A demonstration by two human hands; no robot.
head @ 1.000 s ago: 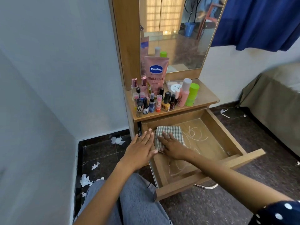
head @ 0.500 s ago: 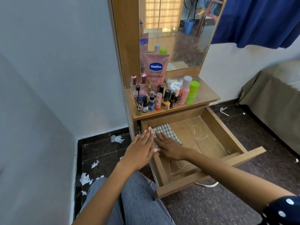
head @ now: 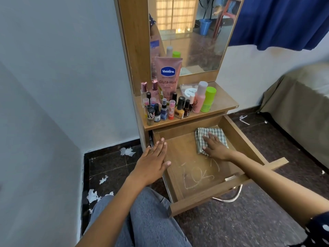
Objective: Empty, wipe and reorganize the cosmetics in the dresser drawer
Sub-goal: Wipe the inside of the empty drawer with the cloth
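The right hand (head: 216,147) pressed flat on the cloth (head: 211,139) at the drawer's (head: 243,139) far-right corner; the flat left hand (head: 153,161) rested on its left wall; pale smears lay nearer the front.

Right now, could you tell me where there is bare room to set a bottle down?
The drawer floor is bare between the left hand on its left wall and the checked cloth under the right hand, and forward to its front panel. The shelf is free right of the green bottle; its left half is crowded with cosmetics.
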